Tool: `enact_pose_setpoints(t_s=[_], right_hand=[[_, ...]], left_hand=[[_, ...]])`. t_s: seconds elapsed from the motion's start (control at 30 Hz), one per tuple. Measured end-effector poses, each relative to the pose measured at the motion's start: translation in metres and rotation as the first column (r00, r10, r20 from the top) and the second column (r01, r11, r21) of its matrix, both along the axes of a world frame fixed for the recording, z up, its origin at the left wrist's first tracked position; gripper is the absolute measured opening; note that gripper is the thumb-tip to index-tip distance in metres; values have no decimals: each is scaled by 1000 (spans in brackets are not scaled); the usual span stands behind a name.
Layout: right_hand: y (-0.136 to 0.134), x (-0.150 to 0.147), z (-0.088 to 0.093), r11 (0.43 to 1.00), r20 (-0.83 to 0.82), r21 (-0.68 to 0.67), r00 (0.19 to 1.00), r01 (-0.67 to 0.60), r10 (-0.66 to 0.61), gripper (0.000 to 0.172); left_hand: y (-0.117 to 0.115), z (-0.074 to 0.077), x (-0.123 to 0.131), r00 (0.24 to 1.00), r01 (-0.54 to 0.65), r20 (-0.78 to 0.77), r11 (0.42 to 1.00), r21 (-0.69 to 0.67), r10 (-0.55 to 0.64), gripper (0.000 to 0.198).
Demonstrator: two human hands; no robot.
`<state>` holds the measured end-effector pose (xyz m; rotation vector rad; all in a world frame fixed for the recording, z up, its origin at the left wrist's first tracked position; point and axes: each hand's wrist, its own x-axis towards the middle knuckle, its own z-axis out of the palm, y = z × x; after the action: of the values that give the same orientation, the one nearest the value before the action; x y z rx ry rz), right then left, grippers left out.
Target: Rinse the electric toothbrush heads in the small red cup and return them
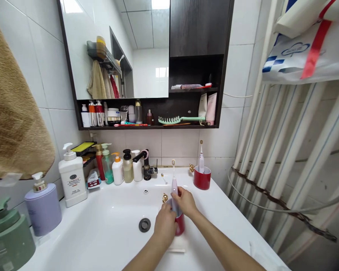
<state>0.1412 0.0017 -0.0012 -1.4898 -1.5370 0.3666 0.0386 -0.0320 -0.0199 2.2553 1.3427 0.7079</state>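
Observation:
In the head view, my right hand (187, 202) is closed around the handle of a pale pink electric toothbrush (174, 185), which stands upright with its brush head up. Its lower end is inside a red cup (180, 226) with a gold ornamental handle (165, 197). My left hand (165, 223) wraps round the left side of that cup, above the right part of the white sink (107, 226). Below the cup lies a whitish item (176, 246), partly hidden by my left arm. Behind, a second red cup (202, 180) holds another electric toothbrush (201, 162).
A small brush head (164, 178) lies behind the basin, beside the black faucet (147, 167). Several pump bottles (118, 171) line the back left. A mirror cabinet (147, 113) hangs above. White radiator pipes (288, 143) stand right; a brown towel (14, 105) hangs left.

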Motion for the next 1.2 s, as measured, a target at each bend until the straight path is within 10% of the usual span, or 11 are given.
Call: enact_pose_setpoints(t_s=[0.5,0.77,1.2], right_hand=[[86,58,50,989,215,-11,966,148,-143,16],[128,72,43,966,247,-39,940,254,-237,17],[84,59,54,965,91,127,966,230,-242,40]], left_hand=[[97,43,57,991,57,-132,959,278,-20,15],[138,39,83,995,40,-97,955,292,-12,25],[115,56,59,946,-93,324,974,208,21,39]])
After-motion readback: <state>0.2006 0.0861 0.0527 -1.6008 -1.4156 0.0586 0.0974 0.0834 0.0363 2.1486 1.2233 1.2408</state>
